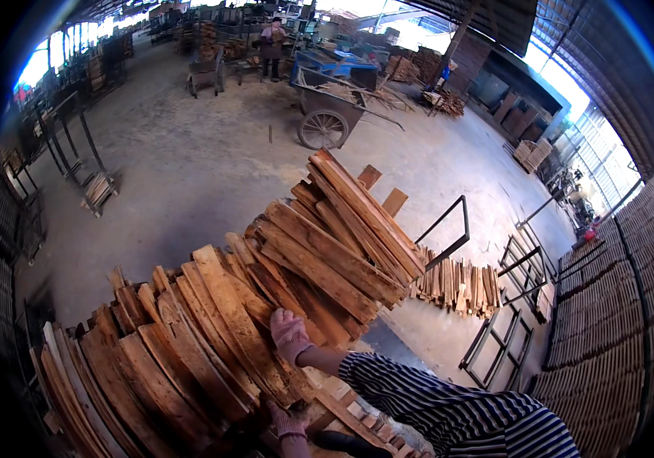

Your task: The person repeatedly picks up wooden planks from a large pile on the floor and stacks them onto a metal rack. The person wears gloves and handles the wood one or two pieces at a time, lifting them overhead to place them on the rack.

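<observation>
My right hand, in a pinkish work glove, has its fingers bent over a rough wooden board in a long pile. The striped sleeve of that arm comes in from the lower right. My left hand, gloved too, is lower down by the near ends of the boards; shade and wood hide its fingers. Around the hands, rough brown wooden slats lean side by side on a slant. Beyond my right hand, more boards lie across the pile in a tilted stack.
A black metal frame rises right of the pile, near a row of short slats. Metal racks stand farther right, beside a wall of stacked slats. Ahead are a wheeled cart and a person.
</observation>
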`<move>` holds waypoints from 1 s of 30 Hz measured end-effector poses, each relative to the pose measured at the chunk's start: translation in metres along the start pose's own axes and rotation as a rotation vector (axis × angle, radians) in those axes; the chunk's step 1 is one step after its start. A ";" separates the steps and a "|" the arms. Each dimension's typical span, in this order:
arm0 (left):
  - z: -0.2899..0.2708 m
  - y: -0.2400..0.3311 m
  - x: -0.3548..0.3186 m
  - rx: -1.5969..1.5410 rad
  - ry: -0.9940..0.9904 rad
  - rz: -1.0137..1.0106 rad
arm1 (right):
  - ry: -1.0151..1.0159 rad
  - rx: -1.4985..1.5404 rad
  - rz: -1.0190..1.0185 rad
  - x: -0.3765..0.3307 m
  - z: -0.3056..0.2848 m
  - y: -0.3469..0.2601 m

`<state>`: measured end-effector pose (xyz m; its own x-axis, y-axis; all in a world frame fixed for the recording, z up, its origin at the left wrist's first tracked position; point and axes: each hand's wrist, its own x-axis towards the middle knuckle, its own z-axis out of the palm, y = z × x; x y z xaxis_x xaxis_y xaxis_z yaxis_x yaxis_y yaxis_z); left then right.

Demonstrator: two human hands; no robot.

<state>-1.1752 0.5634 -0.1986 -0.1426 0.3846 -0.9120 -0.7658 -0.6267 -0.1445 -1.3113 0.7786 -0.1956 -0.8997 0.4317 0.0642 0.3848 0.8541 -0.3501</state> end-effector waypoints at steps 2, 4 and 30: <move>-0.002 0.015 -0.004 -0.042 0.069 0.017 | -0.143 -0.577 0.040 -0.004 -0.020 -0.032; -0.015 0.028 -0.010 -0.053 0.127 0.083 | -0.224 -0.526 -0.016 -0.010 -0.064 -0.093; 0.036 -0.019 -0.086 0.392 -0.138 0.272 | -0.654 0.301 0.314 -0.041 -0.174 -0.092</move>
<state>-1.1710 0.5663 -0.1041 -0.4310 0.3455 -0.8336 -0.8638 -0.4251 0.2704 -1.2741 0.7327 -0.0034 -0.7327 0.3011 -0.6103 0.6527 0.5645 -0.5052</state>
